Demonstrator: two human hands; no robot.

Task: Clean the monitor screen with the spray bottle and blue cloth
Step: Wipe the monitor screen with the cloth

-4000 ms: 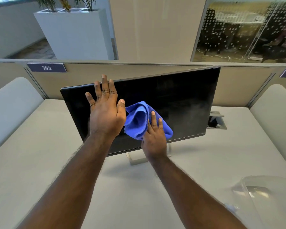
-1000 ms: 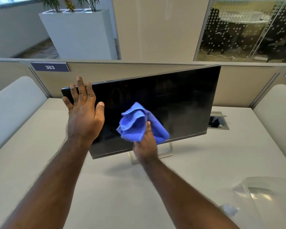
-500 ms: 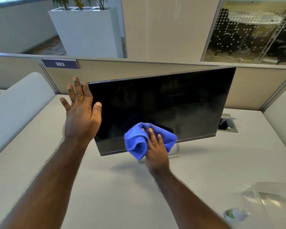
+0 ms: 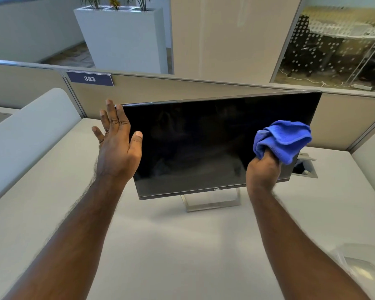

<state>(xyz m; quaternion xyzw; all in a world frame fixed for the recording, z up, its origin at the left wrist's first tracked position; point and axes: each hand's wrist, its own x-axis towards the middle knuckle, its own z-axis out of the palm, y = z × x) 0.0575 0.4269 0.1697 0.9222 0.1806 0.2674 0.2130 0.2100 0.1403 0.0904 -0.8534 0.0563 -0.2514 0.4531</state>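
Left hand fingers spread along monitor left edge; right hand fingers bunching blue cloth near right edge.

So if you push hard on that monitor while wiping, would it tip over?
Probably it would rock: the monitor stands on a thin open-frame stand and looks top-heavy. That may be why the left hand braces its left edge while the right hand presses the blue cloth against the screen.
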